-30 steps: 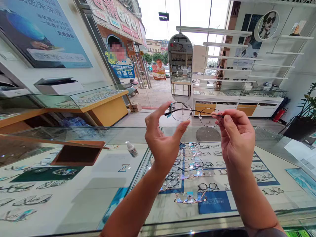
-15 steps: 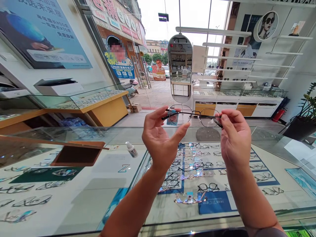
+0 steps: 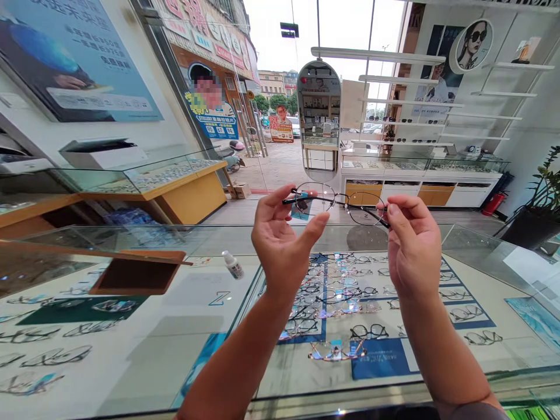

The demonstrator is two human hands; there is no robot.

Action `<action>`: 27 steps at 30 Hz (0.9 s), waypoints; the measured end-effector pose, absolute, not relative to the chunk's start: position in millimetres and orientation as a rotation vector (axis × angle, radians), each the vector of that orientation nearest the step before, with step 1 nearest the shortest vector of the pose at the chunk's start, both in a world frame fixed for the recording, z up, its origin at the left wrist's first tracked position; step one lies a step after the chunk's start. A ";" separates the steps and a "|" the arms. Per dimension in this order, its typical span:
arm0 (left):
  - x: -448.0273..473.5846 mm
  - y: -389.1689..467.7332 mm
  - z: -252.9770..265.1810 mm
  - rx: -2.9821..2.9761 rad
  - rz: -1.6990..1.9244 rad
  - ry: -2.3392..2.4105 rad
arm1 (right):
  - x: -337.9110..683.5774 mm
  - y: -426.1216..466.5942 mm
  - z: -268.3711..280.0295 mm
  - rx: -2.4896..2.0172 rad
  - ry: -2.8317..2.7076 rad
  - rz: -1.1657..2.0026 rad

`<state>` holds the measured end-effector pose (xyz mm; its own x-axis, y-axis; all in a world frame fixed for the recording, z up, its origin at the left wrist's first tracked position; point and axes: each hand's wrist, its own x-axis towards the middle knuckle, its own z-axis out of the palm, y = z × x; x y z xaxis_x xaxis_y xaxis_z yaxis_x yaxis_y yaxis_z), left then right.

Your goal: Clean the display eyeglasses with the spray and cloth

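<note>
Right hand has the thin round glasses pinched at one end, up above the glass counter, while the left hand is kinda spread at the other end, thumb out, can't tell if it's really gripping. Small white bottle off to the left, tall mirror straight ahead

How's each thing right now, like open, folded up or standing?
Held glasses: up in the air, arms apparently folded
Left hand: open, thumb apart, fingertips at one end of the glasses
Right hand: pinching their other end
Small bottle: standing, top on
Tall mirror: upright
Display glasses: laid out in rows
</note>
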<state>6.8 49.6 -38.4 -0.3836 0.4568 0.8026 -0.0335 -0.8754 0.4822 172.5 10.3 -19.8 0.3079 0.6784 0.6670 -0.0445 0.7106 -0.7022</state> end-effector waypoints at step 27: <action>-8.2 55.7 -27.5 1.274 1.155 0.483 | 190.5 4.6 -2.0 -0.665 -1.871 0.164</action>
